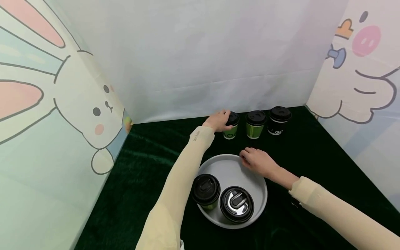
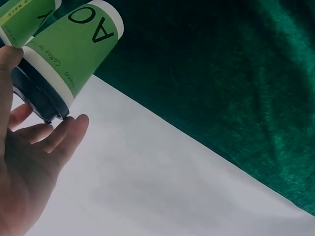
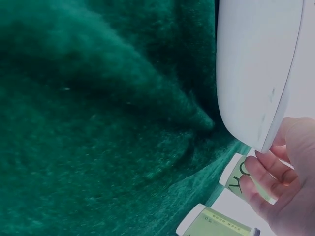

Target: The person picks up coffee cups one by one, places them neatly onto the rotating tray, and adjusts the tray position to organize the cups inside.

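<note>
Nearest the camera lay the round grey plastic tray (image 1: 260, 194) on the dark green velvet cloth (image 1: 150, 163), carrying two lidded paper cups at its near side: a wider one with a black lid and shiny insert (image 1: 236, 204) and, touching it on the left, a green one with a black lid (image 1: 206, 190). The far half of the tray was bare.

Beyond the tray, a row of three lidded cups stood upright against the white backdrop (image 1: 193, 52): a green paper cup with a black lid (image 1: 231, 131) at the left end, a second green cup (image 1: 255, 124) in the middle, and a black cup (image 1: 279, 120) on the right, close together but apart.

The left hand (image 1: 218, 120) reached over the tray to the left-end green cup. From the wrist view its thumb and fingers (image 2: 47, 132) sat spread around the lid's rim, touching it but not yet clamped, the palm open behind. The cup's axis ran straight up, the hand covering it from above and the left, and the tray lay directly back toward the person from there.

The right hand (image 1: 259, 161) rested on the tray's far rim, fingers curled over the edge and steadying it; it was the farther hand from the row of cups
</note>
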`<state>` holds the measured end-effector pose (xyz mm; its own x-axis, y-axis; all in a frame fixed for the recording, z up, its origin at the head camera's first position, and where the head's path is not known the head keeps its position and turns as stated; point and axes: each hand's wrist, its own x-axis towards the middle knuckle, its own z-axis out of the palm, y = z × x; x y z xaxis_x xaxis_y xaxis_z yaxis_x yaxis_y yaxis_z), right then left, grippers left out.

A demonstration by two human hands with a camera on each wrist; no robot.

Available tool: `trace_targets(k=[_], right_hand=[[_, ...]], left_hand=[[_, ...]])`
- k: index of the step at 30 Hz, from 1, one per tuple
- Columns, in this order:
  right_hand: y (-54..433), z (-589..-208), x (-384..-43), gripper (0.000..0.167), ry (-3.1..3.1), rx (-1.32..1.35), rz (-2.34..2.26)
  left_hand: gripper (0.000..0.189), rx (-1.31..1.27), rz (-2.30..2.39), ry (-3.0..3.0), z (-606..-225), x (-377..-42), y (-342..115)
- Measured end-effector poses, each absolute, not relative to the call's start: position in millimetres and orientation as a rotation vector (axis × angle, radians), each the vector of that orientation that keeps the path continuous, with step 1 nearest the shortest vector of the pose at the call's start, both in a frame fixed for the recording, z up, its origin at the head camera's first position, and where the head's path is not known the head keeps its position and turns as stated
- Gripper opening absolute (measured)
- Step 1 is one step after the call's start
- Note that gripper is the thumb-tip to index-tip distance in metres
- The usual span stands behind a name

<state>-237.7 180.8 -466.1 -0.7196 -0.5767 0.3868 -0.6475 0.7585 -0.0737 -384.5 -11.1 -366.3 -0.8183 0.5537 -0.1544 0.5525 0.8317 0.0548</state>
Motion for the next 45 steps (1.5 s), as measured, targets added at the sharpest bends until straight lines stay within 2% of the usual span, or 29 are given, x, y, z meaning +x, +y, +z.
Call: trace_targets(k=[11,18,25,30,39,45], right_hand=[[199,-467,-217,0.012,-2.637,0.861,0.308],[209,-468,-197,0.022,-2.684,0.839,0.335],[217,-469,-178,0.025,-2.758,0.778,0.346],[218,-469,-171,0.027,-2.765,0.773,0.331],[218,-469,-160,0.026,-2.736,0.792,0.261],[220,-468,-157,0.023,-2.755,0.775,0.272]], left_hand=[[0.088,0.783,0.166,2.804,-362,-380,-13],[0.084,0.875,0.127,2.779,-361,-371,-14],[0.083,1.031,0.025,2.765,-360,-368,-10],[0.083,1.029,0.019,2.779,-349,-364,-12],[0.083,1.132,0.007,2.8,-327,-344,-20],[0.082,1.279,-0.072,2.808,-307,-314,-20]])
